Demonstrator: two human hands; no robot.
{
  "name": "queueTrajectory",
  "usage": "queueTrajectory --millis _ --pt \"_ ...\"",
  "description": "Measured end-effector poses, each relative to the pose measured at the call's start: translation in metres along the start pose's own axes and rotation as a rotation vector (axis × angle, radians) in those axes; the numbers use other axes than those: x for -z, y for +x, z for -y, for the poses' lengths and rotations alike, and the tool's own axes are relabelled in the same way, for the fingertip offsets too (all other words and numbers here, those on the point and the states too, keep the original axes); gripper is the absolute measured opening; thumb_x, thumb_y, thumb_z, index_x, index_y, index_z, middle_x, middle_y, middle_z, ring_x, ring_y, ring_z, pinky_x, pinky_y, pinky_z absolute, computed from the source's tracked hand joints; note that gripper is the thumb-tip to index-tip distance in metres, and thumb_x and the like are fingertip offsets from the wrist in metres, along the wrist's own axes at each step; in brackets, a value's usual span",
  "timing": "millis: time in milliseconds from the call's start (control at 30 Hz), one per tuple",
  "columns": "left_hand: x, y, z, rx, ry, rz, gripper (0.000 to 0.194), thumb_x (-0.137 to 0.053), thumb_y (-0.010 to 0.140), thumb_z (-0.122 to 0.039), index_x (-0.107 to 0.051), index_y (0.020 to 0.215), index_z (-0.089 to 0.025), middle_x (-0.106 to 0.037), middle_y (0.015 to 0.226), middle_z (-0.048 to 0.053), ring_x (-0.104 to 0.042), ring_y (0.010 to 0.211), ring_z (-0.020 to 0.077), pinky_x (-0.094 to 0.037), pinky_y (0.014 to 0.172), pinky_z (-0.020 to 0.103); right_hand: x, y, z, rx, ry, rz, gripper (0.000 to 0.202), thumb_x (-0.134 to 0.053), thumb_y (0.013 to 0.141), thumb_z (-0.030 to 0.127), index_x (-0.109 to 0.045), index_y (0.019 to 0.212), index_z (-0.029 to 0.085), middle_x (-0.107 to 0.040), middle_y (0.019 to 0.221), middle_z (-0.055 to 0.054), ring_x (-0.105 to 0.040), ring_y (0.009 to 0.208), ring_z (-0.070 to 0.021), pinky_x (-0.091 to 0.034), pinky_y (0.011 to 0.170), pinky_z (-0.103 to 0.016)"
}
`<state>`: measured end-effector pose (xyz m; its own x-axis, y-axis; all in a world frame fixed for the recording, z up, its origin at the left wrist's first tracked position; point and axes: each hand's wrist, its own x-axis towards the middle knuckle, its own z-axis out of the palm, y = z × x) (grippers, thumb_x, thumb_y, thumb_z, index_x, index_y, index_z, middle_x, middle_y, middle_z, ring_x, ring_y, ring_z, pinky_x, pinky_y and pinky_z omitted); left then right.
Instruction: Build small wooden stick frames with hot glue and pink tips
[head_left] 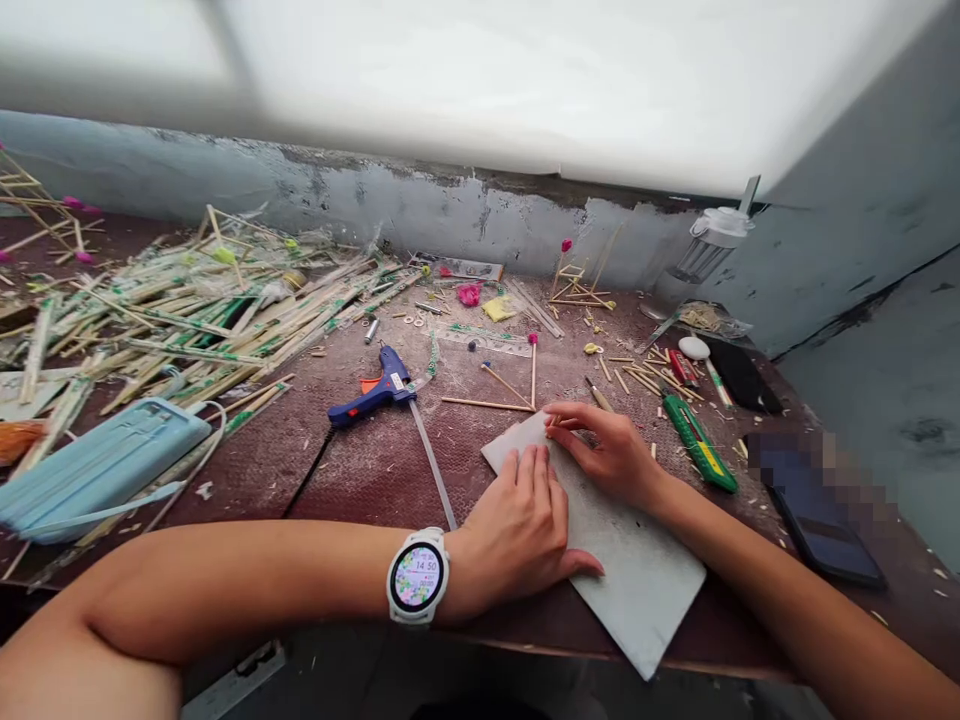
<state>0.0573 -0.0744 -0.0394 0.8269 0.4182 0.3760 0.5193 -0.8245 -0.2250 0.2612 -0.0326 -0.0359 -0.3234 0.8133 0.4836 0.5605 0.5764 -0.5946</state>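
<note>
A flat grey-white board point(637, 580) lies at a slant over the table's front edge. My left hand point(517, 520), with a white watch on its wrist, rests flat on the board, thumb spread to the right. My right hand point(600, 445) is at the board's far corner, its thumb and index finger pinched on a small wooden stick piece point(553, 424). Just beyond that corner stands a thin stick point(533, 372) with a pink tip, and another stick point(487, 404) lies to its left. A shorter stick point(508, 384) with a blue tip slants between them.
A blue glue gun point(379, 388) lies left of centre. Piled sticks point(247, 320) and a light blue case point(105, 465) fill the left. On the right are a green cutter point(697, 442), a phone point(817, 520) and a clear bottle point(709, 245).
</note>
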Motion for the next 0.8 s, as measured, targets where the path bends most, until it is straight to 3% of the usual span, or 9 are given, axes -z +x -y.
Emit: queueTrajectory --millis 100,233,433,800 --pt "0.0 0.0 0.0 0.001 0.005 0.003 0.104 -0.034 0.097 -0.083 -0.07 0.122 0.012 -0.066 0.128 0.04 -0.069 0.122 0.0475 -0.05 0.104 0.054 -0.001 -0.001 -0.002 0.059 -0.04 -0.018 0.015 -0.065 0.1 0.021 -0.072 0.111 0.028 -0.082 0.104 -0.003 -0.08 0.089 -0.0209 -0.064 0.081 -0.033" --pt "-0.001 -0.001 0.0 0.002 0.01 0.003 0.105 -0.033 0.097 -0.083 -0.069 0.123 0.012 -0.066 0.129 0.04 -0.069 0.123 0.0471 -0.05 0.104 0.053 -0.001 -0.001 0.0 -0.004 -0.04 -0.011 0.028 -0.067 0.1 0.022 -0.067 0.127 0.029 -0.083 0.103 -0.002 -0.08 0.089 -0.0212 -0.064 0.081 -0.034" --pt "0.003 -0.001 0.001 0.0 0.017 0.013 0.105 -0.032 0.097 -0.083 -0.069 0.123 0.011 -0.066 0.13 0.039 -0.068 0.125 0.0463 -0.048 0.106 0.053 0.001 0.002 0.003 0.056 -0.164 -0.017 0.005 -0.066 0.1 0.021 -0.07 0.098 0.023 -0.08 0.094 -0.006 -0.072 0.089 -0.0243 -0.058 0.081 -0.038" --pt "0.008 -0.001 -0.001 0.066 0.024 0.057 0.1 -0.037 0.093 -0.087 -0.069 0.119 0.004 -0.066 0.13 0.04 -0.068 0.124 0.0484 -0.049 0.103 0.056 0.002 0.001 0.008 0.158 -0.207 0.095 0.01 -0.059 0.102 0.014 -0.066 0.1 0.021 -0.076 0.087 -0.006 -0.064 0.081 -0.0222 -0.05 0.074 -0.035"
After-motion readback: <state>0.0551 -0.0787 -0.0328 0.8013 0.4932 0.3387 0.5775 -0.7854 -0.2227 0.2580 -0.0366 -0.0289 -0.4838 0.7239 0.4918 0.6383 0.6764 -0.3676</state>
